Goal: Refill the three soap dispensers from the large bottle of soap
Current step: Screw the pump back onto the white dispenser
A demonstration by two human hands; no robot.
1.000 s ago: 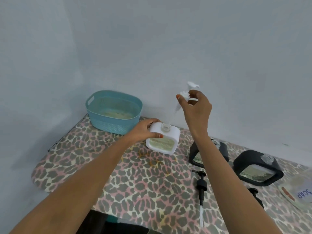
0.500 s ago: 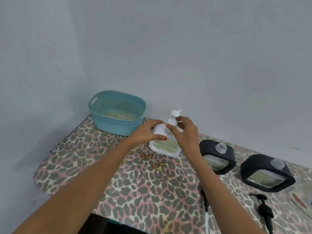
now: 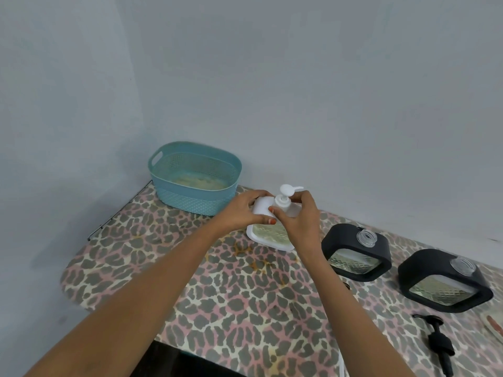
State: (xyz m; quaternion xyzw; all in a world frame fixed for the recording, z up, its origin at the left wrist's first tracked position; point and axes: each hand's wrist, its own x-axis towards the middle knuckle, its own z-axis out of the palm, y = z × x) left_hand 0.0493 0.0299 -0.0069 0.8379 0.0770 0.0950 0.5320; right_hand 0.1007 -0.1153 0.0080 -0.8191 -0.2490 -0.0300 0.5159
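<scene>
a person's two bare hands meet on a white soap dispenser (image 3: pixel 261 208), a squat, rounded-square plastic body with a clear ribbed window showing pale green liquid, standing at the back of a table (image 3: pixel 217 295) covered in glossy leopard-print sheeting. the left hand (image 3: pixel 241 213) curls around the dispenser's upper corner, thumb pressed to its front face. the right hand (image 3: pixel 299 223) pinches the collar of the white pump (image 3: pixel 285 199) seated upright in the neck, thumb on one side and bent fingers on the other, the spout pointing right. just to the right stand two black dispensers of the same shape, the nearer one (image 3: pixel 351 235) and the farther one (image 3: pixel 435 265), each with a clear threaded neck uncapped and a diamond-textured window. a black pump (image 3: pixel 438 344) lies on its side on the sheeting in front of them. a teal woven-pattern plastic basket (image 3: pixel 190 197) with a handle cut-out sits in the corner against a smooth grey wall (image 3: pixel 299 91).
</scene>
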